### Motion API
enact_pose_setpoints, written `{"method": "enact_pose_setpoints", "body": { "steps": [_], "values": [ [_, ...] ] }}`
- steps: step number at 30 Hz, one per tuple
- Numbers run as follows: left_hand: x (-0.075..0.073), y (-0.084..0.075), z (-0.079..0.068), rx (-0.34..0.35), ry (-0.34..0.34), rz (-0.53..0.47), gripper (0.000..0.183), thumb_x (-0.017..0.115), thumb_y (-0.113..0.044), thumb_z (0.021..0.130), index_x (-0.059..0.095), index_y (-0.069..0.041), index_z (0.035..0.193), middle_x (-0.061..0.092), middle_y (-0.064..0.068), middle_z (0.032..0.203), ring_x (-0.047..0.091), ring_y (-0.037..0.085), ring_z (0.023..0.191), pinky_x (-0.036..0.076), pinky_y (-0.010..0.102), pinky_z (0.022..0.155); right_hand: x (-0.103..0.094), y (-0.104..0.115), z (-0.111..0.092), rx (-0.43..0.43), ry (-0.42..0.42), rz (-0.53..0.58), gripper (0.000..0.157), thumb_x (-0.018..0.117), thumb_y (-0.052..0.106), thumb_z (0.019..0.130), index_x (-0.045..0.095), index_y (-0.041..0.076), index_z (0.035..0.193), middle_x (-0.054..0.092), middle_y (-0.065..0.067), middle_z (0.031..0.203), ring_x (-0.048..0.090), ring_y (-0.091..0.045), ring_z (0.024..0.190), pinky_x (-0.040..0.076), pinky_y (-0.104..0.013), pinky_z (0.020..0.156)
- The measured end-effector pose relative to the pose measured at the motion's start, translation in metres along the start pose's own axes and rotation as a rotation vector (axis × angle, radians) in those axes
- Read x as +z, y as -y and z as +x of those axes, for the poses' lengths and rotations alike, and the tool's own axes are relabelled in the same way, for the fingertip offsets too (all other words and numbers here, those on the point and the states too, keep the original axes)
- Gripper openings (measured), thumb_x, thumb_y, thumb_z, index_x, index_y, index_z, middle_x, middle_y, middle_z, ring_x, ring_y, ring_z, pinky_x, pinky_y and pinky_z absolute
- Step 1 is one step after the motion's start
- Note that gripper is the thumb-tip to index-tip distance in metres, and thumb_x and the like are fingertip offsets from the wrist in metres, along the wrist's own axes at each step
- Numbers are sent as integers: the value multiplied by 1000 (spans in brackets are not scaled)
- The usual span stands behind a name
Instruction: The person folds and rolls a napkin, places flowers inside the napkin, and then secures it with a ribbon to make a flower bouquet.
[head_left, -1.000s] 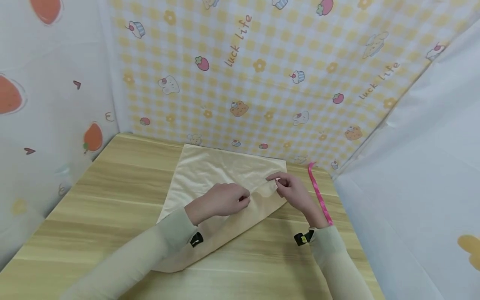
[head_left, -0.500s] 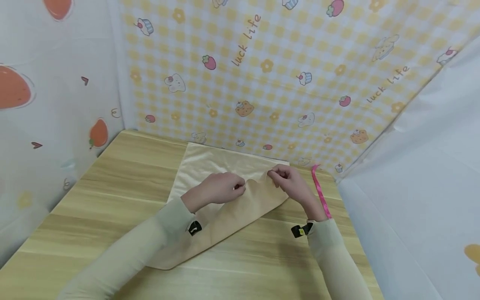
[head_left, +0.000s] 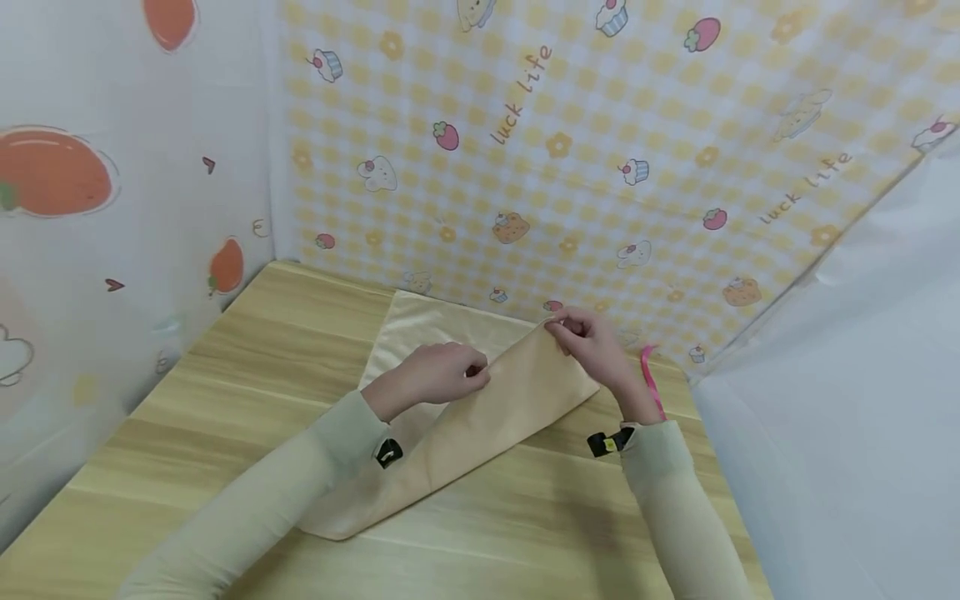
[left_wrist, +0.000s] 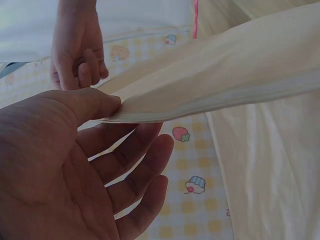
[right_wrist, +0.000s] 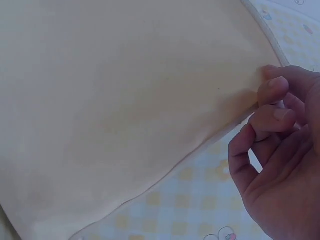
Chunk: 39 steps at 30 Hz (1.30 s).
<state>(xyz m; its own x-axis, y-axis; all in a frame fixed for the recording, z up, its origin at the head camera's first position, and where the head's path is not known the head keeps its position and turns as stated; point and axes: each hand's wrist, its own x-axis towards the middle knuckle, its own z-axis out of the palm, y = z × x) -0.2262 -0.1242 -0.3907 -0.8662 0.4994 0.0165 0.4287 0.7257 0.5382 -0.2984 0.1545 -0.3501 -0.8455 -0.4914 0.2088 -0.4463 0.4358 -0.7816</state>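
A cream satin cloth lies on the table, its near part lifted and folded up over the flat, shiny far part. My left hand pinches its raised edge near the middle; in the left wrist view the thumb presses the pale edge strip against the fingers. Farther right, my right hand holds a corner of the same cloth between thumb and index finger, higher than the left hand. The right wrist view shows the cloth's face stretched out from that corner, with the other fingers loosely bent.
A pink ribbon lies at the right, partly behind my right forearm. The wood-grain table meets a checked back wall just behind the cloth. White side walls stand left and right.
My right hand has moved up and away, raising the cloth's corner and pulling the edge taut between the hands. The folded-up part covers more of the flat part. The view has shifted slightly.
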Motion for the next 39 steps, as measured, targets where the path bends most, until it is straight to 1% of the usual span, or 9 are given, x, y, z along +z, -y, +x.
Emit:
{"method": "enact_pose_setpoints", "body": {
  "steps": [3,7,12,15,18,22,27,34,39],
  "values": [
    [-2,6,-4,-25,5,-13,41,55,-29,111,45,-22,71,43,-7,65,38,10,57,29,26,54,-2,5,12,16,40,-2,21,62,12,110,75,-4,116,57,-14,68,41,-14,55,41,-28,60],
    [-5,15,-10,-44,-4,-43,43,53,-30,111,43,-21,71,43,-7,64,37,10,56,29,27,55,-5,11,27,56,103,-30,24,59,16,112,74,-1,120,60,-10,72,41,-13,56,40,-28,59],
    [-10,26,-17,-64,-13,-50,42,55,-32,112,46,-22,72,45,-7,65,40,10,58,30,28,56,-4,14,47,59,167,-95,27,58,26,113,74,5,114,61,-12,74,37,-11,53,37,-29,55],
    [-12,32,-21,-72,-10,-46,41,57,-32,112,48,-22,73,46,-8,66,42,9,59,32,28,57,-3,15,56,48,200,-132,32,56,29,114,72,3,109,61,-18,75,36,-12,51,37,-30,53],
    [-11,36,-23,-73,-11,-40,40,58,-33,111,48,-23,74,47,-9,68,43,8,60,33,28,58,-4,15,62,60,208,-144,31,55,29,114,72,3,110,61,-22,77,33,-13,50,36,-31,52],
    [-9,47,-30,-88,-33,-58,40,59,-35,111,51,-22,74,49,-8,68,44,9,60,36,28,58,0,15,76,58,203,-138,28,58,26,113,74,4,116,62,-20,78,32,-11,50,35,-30,53],
    [-9,60,-43,-103,-45,-113,35,60,-33,111,60,-21,78,53,-8,68,47,9,59,39,27,59,6,18,94,39,209,-145,28,59,27,113,74,3,116,63,-17,77,35,-13,53,38,-31,58],
    [-2,80,-62,-93,-35,-120,30,60,-29,111,59,-20,82,49,-8,70,43,7,60,36,25,59,13,20,113,58,214,-171,31,61,31,112,74,4,120,66,-15,77,34,-11,52,36,-32,58],
    [2,95,-82,-125,-22,-170,25,61,-28,111,67,-18,89,54,-8,74,47,7,64,41,26,62,19,21,124,73,210,-188,30,62,37,111,76,11,114,67,-19,80,31,-10,50,32,-31,52]
  ]
}}
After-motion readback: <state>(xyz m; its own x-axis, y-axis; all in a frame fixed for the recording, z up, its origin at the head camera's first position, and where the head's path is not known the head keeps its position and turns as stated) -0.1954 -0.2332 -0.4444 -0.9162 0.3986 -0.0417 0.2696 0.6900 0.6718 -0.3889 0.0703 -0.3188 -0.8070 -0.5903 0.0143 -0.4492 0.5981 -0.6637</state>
